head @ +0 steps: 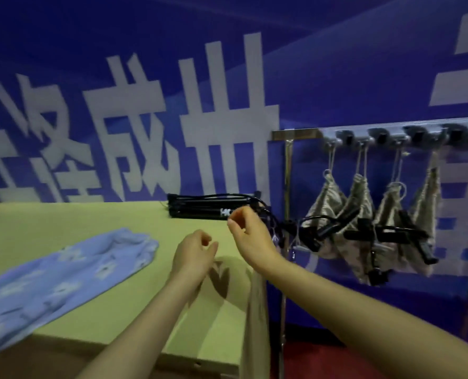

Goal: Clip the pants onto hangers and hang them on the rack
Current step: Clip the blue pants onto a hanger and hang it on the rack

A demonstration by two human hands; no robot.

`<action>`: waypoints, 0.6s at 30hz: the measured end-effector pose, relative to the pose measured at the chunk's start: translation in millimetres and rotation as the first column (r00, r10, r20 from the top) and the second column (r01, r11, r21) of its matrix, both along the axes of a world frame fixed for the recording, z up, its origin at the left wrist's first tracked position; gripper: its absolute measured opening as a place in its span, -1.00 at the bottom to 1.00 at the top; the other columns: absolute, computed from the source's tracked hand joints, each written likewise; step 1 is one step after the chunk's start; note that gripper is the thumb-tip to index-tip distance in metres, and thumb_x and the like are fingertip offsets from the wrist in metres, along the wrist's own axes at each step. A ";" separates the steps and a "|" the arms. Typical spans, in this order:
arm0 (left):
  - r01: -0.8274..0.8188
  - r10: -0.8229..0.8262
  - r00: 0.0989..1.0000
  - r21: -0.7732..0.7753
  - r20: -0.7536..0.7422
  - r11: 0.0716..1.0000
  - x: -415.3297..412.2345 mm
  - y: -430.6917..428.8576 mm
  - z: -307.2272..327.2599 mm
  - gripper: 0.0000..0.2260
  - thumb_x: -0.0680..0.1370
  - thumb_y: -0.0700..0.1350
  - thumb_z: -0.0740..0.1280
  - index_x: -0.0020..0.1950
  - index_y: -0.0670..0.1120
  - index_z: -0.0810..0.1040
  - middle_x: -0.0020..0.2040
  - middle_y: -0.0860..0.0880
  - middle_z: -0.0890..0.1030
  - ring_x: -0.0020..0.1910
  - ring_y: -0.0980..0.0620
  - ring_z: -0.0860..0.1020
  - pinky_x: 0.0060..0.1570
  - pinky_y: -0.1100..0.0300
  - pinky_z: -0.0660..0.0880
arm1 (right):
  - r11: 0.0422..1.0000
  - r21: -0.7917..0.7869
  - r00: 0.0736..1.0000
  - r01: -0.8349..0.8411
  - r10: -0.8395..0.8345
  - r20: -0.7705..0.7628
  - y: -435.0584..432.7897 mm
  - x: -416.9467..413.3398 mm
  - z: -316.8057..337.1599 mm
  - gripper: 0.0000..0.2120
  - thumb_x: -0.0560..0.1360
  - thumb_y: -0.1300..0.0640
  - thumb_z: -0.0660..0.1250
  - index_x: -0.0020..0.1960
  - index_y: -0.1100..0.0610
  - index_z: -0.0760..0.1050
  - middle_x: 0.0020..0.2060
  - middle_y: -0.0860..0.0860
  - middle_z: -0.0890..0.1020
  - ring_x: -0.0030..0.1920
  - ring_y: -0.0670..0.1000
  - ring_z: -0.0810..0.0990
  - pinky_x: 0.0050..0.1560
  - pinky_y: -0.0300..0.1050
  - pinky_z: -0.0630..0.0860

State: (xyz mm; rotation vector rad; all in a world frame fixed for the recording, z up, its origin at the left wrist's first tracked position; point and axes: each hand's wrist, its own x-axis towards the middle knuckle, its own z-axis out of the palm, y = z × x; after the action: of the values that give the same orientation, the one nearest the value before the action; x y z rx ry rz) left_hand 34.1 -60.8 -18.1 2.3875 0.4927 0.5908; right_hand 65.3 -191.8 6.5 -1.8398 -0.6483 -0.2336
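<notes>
Blue patterned pants (58,274) lie flat on the left of the green table (96,222). A stack of black clip hangers (208,206) rests at the table's far right corner. My right hand (250,231) hovers just in front of that stack, fingers curled, holding nothing I can see. My left hand (193,253) floats over the table's middle, fingers loosely apart and empty. On the metal rack (295,134) to the right, several grey pants (364,214) hang from black hangers.
A blue banner with large white characters (172,119) covers the wall behind the table and rack. The rack's upright pole (286,214) stands right beside the table's right edge. Red floor (336,362) shows below the rack.
</notes>
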 end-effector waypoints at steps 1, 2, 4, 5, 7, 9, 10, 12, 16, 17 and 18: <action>-0.053 0.052 0.998 0.023 0.017 0.998 -14.8 20.7 -10.5 -0.76 0.52 -0.02 0.32 0.11 -0.11 0.53 0.09 -0.09 0.60 0.04 -0.10 0.56 -0.02 0.11 0.46 | 0.999 -0.032 1.000 -0.005 0.004 -0.018 13.7 -10.4 -9.7 -0.92 0.59 0.07 0.20 0.05 0.05 0.40 0.00 -0.02 0.49 -0.04 -0.07 0.48 -0.08 -0.29 0.39; -0.106 0.105 0.994 0.065 0.012 0.992 -27.0 40.3 -21.6 -0.72 0.52 0.00 0.32 0.16 -0.11 0.50 0.13 -0.10 0.56 0.10 -0.11 0.53 0.01 0.09 0.45 | 0.998 -0.066 0.999 -0.001 -0.001 -0.037 27.1 -17.5 -20.5 -0.89 0.59 0.05 0.20 0.10 0.03 0.39 0.04 -0.04 0.46 0.00 -0.10 0.47 -0.05 -0.33 0.40; -0.209 0.213 0.977 0.151 -0.009 0.966 -46.1 74.6 -39.4 -0.65 0.51 0.01 0.33 0.22 -0.14 0.47 0.18 -0.13 0.51 0.18 -0.16 0.46 0.08 0.04 0.43 | 0.991 -0.129 0.996 0.035 -0.045 -0.082 50.2 -28.0 -40.8 -0.77 0.57 0.02 0.23 0.21 0.02 0.38 0.12 -0.06 0.43 0.11 -0.11 0.45 0.11 -0.24 0.46; -0.246 0.249 0.969 0.151 0.005 0.957 -51.1 89.3 -45.5 -0.64 0.51 0.00 0.34 0.22 -0.18 0.46 0.19 -0.17 0.49 0.18 -0.20 0.45 0.10 0.01 0.42 | 0.985 -0.157 0.992 0.067 -0.084 -0.100 58.6 -30.9 -48.8 -0.74 0.57 0.03 0.24 0.24 0.02 0.37 0.15 -0.06 0.42 0.15 -0.10 0.43 0.17 -0.19 0.46; -0.293 0.290 0.956 0.048 0.051 0.955 -52.9 116.3 -50.7 -0.64 0.52 -0.05 0.33 0.22 -0.25 0.47 0.20 -0.25 0.48 0.17 -0.25 0.46 0.11 -0.04 0.42 | 0.970 -0.198 0.977 0.140 -0.168 -0.129 73.3 -33.7 -58.9 -0.70 0.57 0.07 0.26 0.28 0.05 0.36 0.20 -0.03 0.41 0.17 -0.07 0.43 0.22 -0.15 0.45; -0.314 0.312 0.946 0.003 0.082 0.950 -46.5 133.7 -50.4 -0.65 0.53 -0.08 0.32 0.22 -0.28 0.48 0.20 -0.28 0.49 0.17 -0.26 0.46 0.11 -0.05 0.42 | 0.953 -0.231 0.963 0.194 -0.230 -0.141 81.2 -28.2 -62.4 -0.67 0.56 0.14 0.27 0.32 0.09 0.35 0.23 0.01 0.40 0.18 -0.02 0.46 0.25 -0.11 0.45; -0.326 0.323 0.942 0.021 0.091 0.945 -42.6 139.0 -49.8 -0.66 0.54 -0.07 0.32 0.21 -0.27 0.49 0.18 -0.27 0.52 0.17 -0.26 0.46 0.11 -0.06 0.40 | 0.942 -0.260 0.959 0.210 -0.251 -0.134 83.8 -23.7 -62.5 -0.65 0.56 0.19 0.26 0.34 0.11 0.35 0.25 0.04 0.39 0.19 0.01 0.47 0.27 -0.09 0.45; -0.370 0.360 0.926 0.092 0.109 0.924 -36.6 142.3 -46.0 -0.70 0.54 -0.03 0.31 0.13 -0.22 0.55 0.11 -0.23 0.58 0.16 -0.25 0.45 0.08 -0.05 0.38 | 0.918 -0.318 0.953 0.238 -0.284 -0.107 86.6 -14.7 -62.1 -0.60 0.55 0.31 0.22 0.38 0.17 0.34 0.28 0.08 0.37 0.20 0.05 0.48 0.28 -0.08 0.44; -0.422 0.389 0.906 0.267 0.169 0.866 -23.5 143.3 -39.3 -0.75 0.51 0.03 0.33 -0.05 -0.16 0.57 -0.02 -0.17 0.62 0.14 -0.20 0.41 0.08 -0.02 0.31 | 0.854 -0.409 0.932 0.321 -0.362 -0.026 92.7 -2.1 -67.0 -0.63 0.53 0.39 0.19 0.32 0.24 0.42 0.23 0.11 0.39 0.14 0.08 0.49 0.23 -0.07 0.47; -0.403 0.372 0.914 0.277 0.161 0.872 -18.9 144.7 -38.3 -0.71 0.50 0.08 0.33 -0.07 -0.15 0.57 -0.02 -0.17 0.62 0.14 -0.19 0.43 0.07 -0.01 0.32 | 0.837 -0.432 0.928 0.336 -0.373 0.000 93.9 0.5 -69.7 -0.67 0.53 0.38 0.20 0.27 0.24 0.47 0.19 0.11 0.41 0.11 0.09 0.50 0.19 -0.07 0.48; -0.382 0.360 0.924 0.274 0.129 0.882 -14.4 147.2 -38.9 -0.66 0.47 0.14 0.33 -0.05 -0.14 0.56 -0.01 -0.17 0.62 0.13 -0.19 0.44 0.07 0.00 0.34 | 0.818 -0.458 0.925 0.347 -0.379 0.025 94.4 1.6 -72.6 -0.71 0.52 0.37 0.20 0.21 0.24 0.51 0.16 0.11 0.44 0.09 0.09 0.50 0.15 -0.08 0.49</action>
State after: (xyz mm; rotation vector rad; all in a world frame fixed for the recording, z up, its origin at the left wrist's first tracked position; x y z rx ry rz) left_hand 19.7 86.4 -57.0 2.5522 0.8977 0.9819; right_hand 66.9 -97.3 -66.2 -2.4171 -0.3067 -0.2863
